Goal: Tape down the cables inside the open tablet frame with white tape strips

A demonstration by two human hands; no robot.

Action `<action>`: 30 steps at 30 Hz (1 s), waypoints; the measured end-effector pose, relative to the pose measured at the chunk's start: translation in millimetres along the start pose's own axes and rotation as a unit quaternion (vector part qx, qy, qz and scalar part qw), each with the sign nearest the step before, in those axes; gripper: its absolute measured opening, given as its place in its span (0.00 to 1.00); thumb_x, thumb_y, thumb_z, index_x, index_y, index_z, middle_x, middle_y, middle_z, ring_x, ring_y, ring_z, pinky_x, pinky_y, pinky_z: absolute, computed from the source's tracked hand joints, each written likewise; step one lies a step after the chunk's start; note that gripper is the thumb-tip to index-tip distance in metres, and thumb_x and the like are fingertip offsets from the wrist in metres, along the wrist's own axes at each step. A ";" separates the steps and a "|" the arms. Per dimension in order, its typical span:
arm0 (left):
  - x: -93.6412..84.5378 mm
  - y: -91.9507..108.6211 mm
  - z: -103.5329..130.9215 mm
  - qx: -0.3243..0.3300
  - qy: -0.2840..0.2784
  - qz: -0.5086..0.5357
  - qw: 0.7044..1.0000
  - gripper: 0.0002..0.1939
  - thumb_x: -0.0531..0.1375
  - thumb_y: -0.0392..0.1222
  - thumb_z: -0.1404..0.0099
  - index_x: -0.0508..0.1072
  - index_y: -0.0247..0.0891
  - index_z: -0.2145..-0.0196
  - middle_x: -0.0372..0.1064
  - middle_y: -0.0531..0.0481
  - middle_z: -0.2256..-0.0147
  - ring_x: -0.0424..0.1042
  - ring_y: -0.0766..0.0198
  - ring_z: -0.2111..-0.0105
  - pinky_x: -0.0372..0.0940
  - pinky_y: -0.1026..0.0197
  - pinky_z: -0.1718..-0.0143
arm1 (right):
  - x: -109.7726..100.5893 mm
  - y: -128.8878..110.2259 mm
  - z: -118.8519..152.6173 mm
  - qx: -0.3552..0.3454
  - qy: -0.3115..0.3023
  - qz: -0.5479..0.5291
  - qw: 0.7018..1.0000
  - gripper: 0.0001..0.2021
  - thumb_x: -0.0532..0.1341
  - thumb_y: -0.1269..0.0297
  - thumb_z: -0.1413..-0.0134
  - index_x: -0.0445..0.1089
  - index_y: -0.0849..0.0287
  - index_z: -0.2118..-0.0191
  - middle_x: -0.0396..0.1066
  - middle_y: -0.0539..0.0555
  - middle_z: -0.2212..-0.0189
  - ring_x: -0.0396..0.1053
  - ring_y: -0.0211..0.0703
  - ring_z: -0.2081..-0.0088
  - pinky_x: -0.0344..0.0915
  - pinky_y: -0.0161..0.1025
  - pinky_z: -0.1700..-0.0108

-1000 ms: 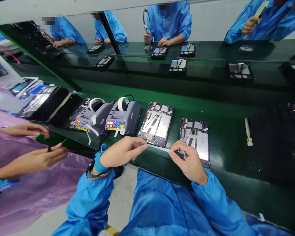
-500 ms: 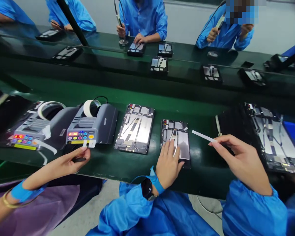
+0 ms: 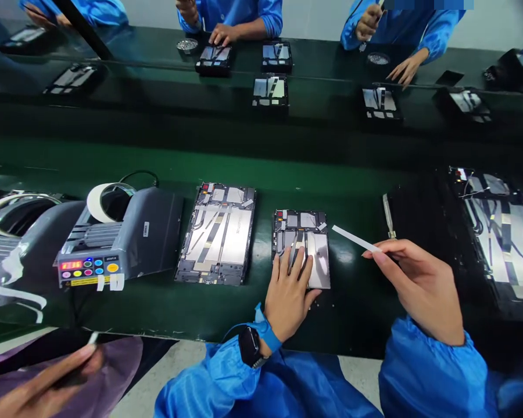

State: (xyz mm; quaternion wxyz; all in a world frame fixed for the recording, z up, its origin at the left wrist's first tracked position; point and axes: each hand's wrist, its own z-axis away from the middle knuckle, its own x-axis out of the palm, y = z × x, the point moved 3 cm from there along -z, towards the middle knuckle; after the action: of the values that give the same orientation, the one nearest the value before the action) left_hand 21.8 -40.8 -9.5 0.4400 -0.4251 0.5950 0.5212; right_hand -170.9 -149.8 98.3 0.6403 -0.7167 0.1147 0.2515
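Note:
My left hand (image 3: 286, 293), a watch and blue strap at its wrist, lies with its fingers spread over the lower left part of an opened tablet (image 3: 319, 255). Black strips and grey patches show on the tablet above my fingertips. To the right, my right hand (image 3: 422, 284) pinches one end of a white strip (image 3: 353, 237) between thumb and forefinger. The strip's free end points up and left, in the air close to the tablet's right edge. Another opened tablet (image 3: 233, 232) lies flat on the green table (image 3: 305, 174), left of the first.
Tape dispensers (image 3: 133, 238) with lit panels stand at the left. Below them is a co-worker's hand (image 3: 76, 366) with a small white piece. A black case (image 3: 414, 215) and a larger opened device (image 3: 505, 232) lie right. People in blue work across the table.
The view has shifted, so the dispensers look nearer the left edge. The co-worker's hand has moved from the dispenser down to the table's front edge. My hands keep their poses.

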 end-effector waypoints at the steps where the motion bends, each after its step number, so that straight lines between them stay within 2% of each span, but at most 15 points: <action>1: 0.6 -1.1 -1.0 0.000 -0.004 -0.001 1.000 0.36 0.55 0.60 0.24 0.59 0.39 0.27 0.45 0.45 0.25 0.43 0.38 0.25 0.52 0.34 0.27 | 1.9 0.9 -2.5 0.001 0.000 -0.004 1.000 0.12 0.68 0.50 0.36 0.77 0.54 0.60 0.78 0.54 0.62 0.76 0.46 0.60 0.71 0.40 0.56; 7: 1.1 -3.6 -3.3 -0.005 -0.012 -0.004 1.000 0.37 0.53 0.62 0.24 0.59 0.39 0.26 0.44 0.46 0.24 0.42 0.40 0.25 0.53 0.34 0.27 | 9.9 6.2 -10.9 0.010 -0.007 -0.028 1.000 0.12 0.68 0.51 0.37 0.78 0.54 0.61 0.78 0.53 0.62 0.76 0.45 0.60 0.72 0.40 0.56; 13: 1.3 -3.9 -3.7 -0.001 -0.010 -0.001 1.000 0.37 0.52 0.62 0.23 0.58 0.40 0.26 0.38 0.43 0.24 0.42 0.44 0.24 0.53 0.35 0.27 | 13.8 11.7 -13.2 0.024 -0.010 -0.042 0.999 0.11 0.69 0.51 0.37 0.78 0.54 0.60 0.78 0.53 0.62 0.77 0.46 0.59 0.73 0.41 0.54; 17: 1.9 -4.4 -3.9 0.006 -0.012 -0.010 1.000 0.36 0.48 0.62 0.22 0.56 0.38 0.26 0.39 0.43 0.24 0.44 0.49 0.24 0.52 0.34 0.27 | 15.5 9.6 -15.3 0.024 -0.011 -0.045 0.999 0.11 0.69 0.52 0.37 0.78 0.54 0.60 0.78 0.53 0.62 0.77 0.45 0.59 0.73 0.40 0.55; 25: -1.1 -4.3 -5.2 0.012 -0.008 -0.027 1.000 0.37 0.50 0.63 0.23 0.58 0.38 0.27 0.44 0.46 0.24 0.46 0.50 0.25 0.54 0.35 0.28 | 15.6 9.4 -14.7 0.019 -0.007 -0.050 0.999 0.10 0.69 0.52 0.37 0.78 0.53 0.61 0.79 0.52 0.63 0.77 0.45 0.60 0.73 0.40 0.55; 30: -0.1 -4.6 -4.6 0.014 -0.009 -0.037 0.999 0.36 0.49 0.63 0.22 0.58 0.39 0.27 0.43 0.48 0.24 0.45 0.50 0.25 0.54 0.36 0.28 | 13.9 12.4 -12.8 0.011 -0.005 -0.050 0.999 0.08 0.69 0.54 0.36 0.78 0.52 0.60 0.79 0.51 0.63 0.76 0.43 0.60 0.72 0.37 0.56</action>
State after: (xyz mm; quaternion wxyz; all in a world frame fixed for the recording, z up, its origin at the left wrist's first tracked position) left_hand 25.8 -45.8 -10.3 0.4705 -0.4359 0.5821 0.4998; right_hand -162.3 -162.0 81.3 0.6603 -0.7132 0.0784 0.2219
